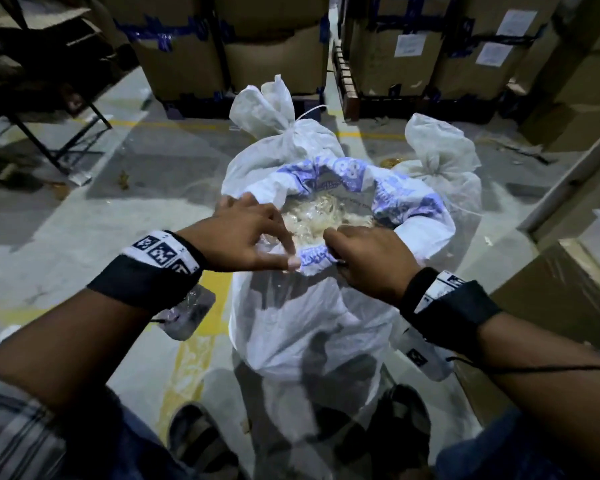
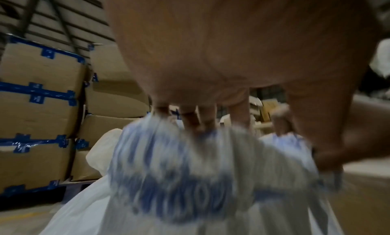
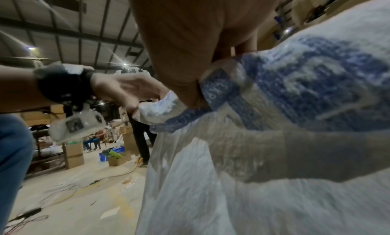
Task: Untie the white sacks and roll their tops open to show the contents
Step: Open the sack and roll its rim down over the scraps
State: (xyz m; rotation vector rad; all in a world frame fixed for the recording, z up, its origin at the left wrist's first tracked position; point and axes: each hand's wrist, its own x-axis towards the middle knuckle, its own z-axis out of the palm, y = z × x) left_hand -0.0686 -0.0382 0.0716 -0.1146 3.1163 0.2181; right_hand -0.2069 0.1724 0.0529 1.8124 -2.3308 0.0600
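Observation:
A white woven sack [image 1: 312, 327] stands open on the floor in front of me. Its blue-printed top [image 1: 406, 199] is rolled outward. Pale, clear yellowish pieces [image 1: 326, 216] show inside. My left hand [image 1: 257, 237] curls over the near-left rim and pinches it between thumb and finger. My right hand [image 1: 357, 258] grips the rolled near rim [image 1: 317, 259] just beside it. In the left wrist view my fingers [image 2: 190, 120] hook over the blurred blue rim [image 2: 179, 172]. In the right wrist view my palm [image 3: 190, 55] closes on the roll [image 3: 219, 92]. Two tied white sacks [image 1: 274, 112] [image 1: 437, 157] stand behind.
Tall cardboard boxes [image 1: 194, 53] with blue tape stand on pallets along the back. A dark metal frame [image 1: 49, 133] is at the left. A wrapped box [image 1: 568, 292] sits close at the right. A yellow floor line [image 1: 191, 348] runs under the sack, and my sandalled feet [image 1: 201, 441] are just below it.

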